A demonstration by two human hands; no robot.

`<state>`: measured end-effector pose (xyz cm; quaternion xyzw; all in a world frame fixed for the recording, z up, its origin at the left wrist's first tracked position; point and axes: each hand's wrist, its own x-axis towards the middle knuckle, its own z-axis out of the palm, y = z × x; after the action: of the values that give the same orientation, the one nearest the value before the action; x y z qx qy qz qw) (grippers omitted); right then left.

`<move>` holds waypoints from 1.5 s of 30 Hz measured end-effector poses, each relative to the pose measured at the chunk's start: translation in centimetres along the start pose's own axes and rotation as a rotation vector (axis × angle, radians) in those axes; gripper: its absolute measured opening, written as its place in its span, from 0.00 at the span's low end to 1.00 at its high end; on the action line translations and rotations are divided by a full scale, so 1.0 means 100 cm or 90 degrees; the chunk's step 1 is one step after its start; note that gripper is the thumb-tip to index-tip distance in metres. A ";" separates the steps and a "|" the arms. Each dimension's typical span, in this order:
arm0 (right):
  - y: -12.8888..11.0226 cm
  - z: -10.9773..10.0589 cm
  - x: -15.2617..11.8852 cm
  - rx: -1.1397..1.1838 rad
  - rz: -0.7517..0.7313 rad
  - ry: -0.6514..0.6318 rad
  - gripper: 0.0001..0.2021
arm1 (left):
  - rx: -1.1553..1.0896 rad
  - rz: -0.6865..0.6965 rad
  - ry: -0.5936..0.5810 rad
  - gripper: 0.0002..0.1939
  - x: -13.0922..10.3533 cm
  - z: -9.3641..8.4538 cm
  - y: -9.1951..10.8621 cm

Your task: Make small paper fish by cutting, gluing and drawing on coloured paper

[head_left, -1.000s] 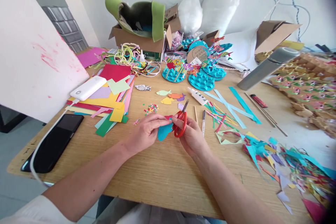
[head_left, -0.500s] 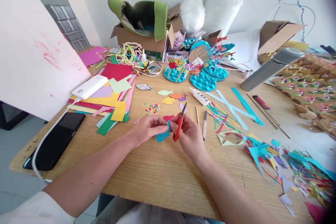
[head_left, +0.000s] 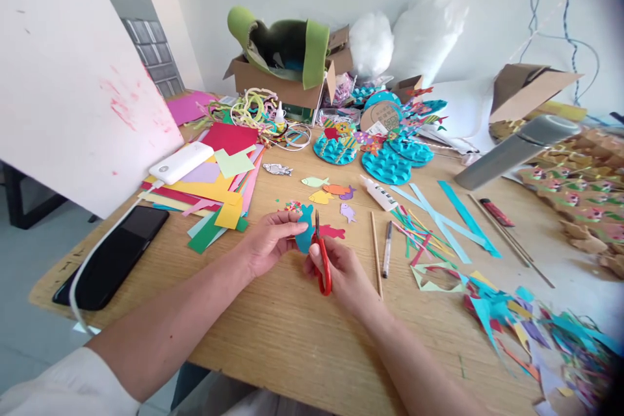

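Note:
My left hand (head_left: pixel 275 238) pinches a blue paper fish (head_left: pixel 305 229) between thumb and fingers, its tail pointing up. In my right hand (head_left: pixel 341 268) are red-handled scissors (head_left: pixel 324 266), blades upward, right beside the fish's edge. Whether the blades touch the paper I cannot tell. Just behind the scissors lies a red paper fish (head_left: pixel 333 232), partly covered. Farther back on the table are a yellow fish (head_left: pixel 322 197), an orange fish (head_left: pixel 336 189), a pale green fish (head_left: pixel 314 181), a lilac fish (head_left: pixel 348 212) and a patterned grey fish (head_left: pixel 277 169).
Coloured paper sheets (head_left: pixel 229 140) and a power bank (head_left: pixel 181 162) lie left, near a black phone (head_left: pixel 111 257). A glue bottle (head_left: pixel 379 194), a pen (head_left: pixel 387 250), paper strips (head_left: pixel 433 221) and scraps (head_left: pixel 531 325) are right. A grey flask (head_left: pixel 517 151) stands behind them.
The blue fish has turned so its tail points up. My right hand has lowered the scissors and turned their blades more upright. The whole view has shifted slightly.

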<state>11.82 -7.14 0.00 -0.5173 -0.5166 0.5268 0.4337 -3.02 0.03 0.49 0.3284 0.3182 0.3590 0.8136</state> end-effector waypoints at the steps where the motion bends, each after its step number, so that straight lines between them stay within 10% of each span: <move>1: 0.000 0.001 -0.001 0.002 0.011 -0.010 0.25 | 0.006 0.006 0.001 0.12 0.000 0.000 0.000; 45: 0.007 -0.001 -0.003 0.137 0.107 -0.134 0.24 | -0.013 0.011 0.062 0.16 0.000 0.002 -0.001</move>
<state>11.96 -7.46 -0.64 -0.4508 -0.4547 0.6649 0.3846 -2.87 -0.10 0.52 0.3047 0.3511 0.3850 0.7973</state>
